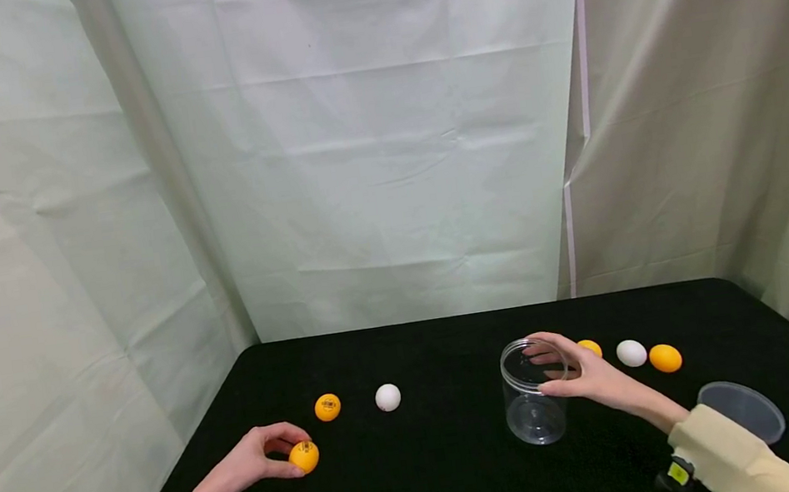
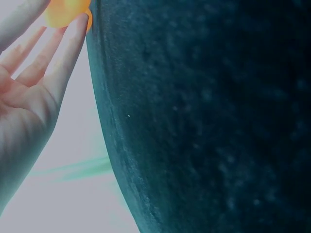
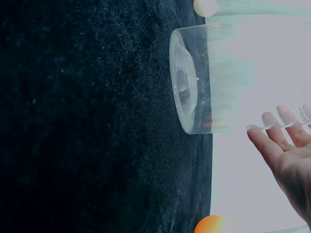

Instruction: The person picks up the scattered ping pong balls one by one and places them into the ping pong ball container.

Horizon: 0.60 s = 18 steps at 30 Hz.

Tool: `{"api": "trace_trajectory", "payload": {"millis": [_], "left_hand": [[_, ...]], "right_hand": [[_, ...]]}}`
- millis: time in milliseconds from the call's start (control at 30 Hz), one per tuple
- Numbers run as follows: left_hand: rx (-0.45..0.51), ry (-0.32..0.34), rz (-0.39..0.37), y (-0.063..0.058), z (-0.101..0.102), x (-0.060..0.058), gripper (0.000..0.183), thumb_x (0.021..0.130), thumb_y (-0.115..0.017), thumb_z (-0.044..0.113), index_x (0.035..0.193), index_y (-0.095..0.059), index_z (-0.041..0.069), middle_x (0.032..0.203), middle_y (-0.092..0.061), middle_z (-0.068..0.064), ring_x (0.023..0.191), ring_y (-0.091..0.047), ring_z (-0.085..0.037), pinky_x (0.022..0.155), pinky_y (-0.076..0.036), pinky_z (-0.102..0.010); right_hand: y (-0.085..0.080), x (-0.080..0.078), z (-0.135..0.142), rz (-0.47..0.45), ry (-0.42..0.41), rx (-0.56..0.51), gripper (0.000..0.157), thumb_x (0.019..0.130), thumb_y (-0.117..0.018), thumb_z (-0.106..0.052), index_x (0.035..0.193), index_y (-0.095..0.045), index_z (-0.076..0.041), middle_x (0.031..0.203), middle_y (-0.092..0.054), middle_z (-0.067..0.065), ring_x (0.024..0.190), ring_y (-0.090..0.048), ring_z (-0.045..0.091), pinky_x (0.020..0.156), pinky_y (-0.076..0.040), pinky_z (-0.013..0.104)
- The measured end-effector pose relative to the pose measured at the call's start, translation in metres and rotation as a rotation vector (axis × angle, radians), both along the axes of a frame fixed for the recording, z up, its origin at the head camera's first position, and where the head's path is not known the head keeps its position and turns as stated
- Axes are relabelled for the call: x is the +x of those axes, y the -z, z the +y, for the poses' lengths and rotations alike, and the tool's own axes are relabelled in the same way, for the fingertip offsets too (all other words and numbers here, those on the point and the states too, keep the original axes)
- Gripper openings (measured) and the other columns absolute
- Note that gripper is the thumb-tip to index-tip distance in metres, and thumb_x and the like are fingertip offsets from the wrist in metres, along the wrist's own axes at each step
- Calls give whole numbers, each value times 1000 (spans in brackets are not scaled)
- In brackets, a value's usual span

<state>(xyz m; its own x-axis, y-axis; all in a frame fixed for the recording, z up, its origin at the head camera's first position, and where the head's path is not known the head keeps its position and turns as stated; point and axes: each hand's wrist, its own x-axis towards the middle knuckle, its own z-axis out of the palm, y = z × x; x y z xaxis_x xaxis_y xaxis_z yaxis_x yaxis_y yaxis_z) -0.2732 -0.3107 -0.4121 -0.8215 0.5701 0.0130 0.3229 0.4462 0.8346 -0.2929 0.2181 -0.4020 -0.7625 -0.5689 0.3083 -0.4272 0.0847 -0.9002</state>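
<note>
At the left of the table, my left hand [image 1: 265, 453] pinches an orange ping-pong ball [image 1: 305, 458] between thumb and fingers. The same ball [image 2: 65, 12] shows at the top of the left wrist view. Just beyond that hand lie a second orange ball [image 1: 327, 407] and a white ball [image 1: 388, 397]. My right hand [image 1: 579, 371] grips a clear, lidless plastic jar [image 1: 536, 419] near its rim, thumb in front and fingers round the far side. The jar [image 3: 204, 82] holds nothing inside. In the right wrist view the right hand's fingers lie along the jar's wall.
Right of the jar sit a partly hidden orange ball [image 1: 591, 348], a white ball [image 1: 632, 353] and another orange ball [image 1: 665, 358]. A translucent round lid [image 1: 743, 409] lies by the right sleeve. Behind the black table [image 1: 443, 483] hang pale curtains [image 1: 382, 155].
</note>
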Motion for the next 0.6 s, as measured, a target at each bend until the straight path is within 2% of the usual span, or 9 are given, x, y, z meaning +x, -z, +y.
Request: {"api": "trace_trajectory", "payload": {"millis": [233,600], "left_hand": [[1,-4,-4,-1,2,-2,34,80,-65,8,111,-54,-4,105,-55,-11,89,-54,-30,74,-46,-37],[-6,-37,25,-4,9,-3,35,80,-66,9,111,-54,-2,106,-55,-12,91,-53,-32,74,-46,-38]], "right_hand": [[-1,0,-2,22,-42,-17,59,85,-53,2,137,-26,-2,132,-30,27,116,-29,49,85,-41,43],[-2,1,-8,5,-46,-20,60,85,-56,-1,136,-25,-1,133,-29,26,116,-29,49,87,-38,50]]}}
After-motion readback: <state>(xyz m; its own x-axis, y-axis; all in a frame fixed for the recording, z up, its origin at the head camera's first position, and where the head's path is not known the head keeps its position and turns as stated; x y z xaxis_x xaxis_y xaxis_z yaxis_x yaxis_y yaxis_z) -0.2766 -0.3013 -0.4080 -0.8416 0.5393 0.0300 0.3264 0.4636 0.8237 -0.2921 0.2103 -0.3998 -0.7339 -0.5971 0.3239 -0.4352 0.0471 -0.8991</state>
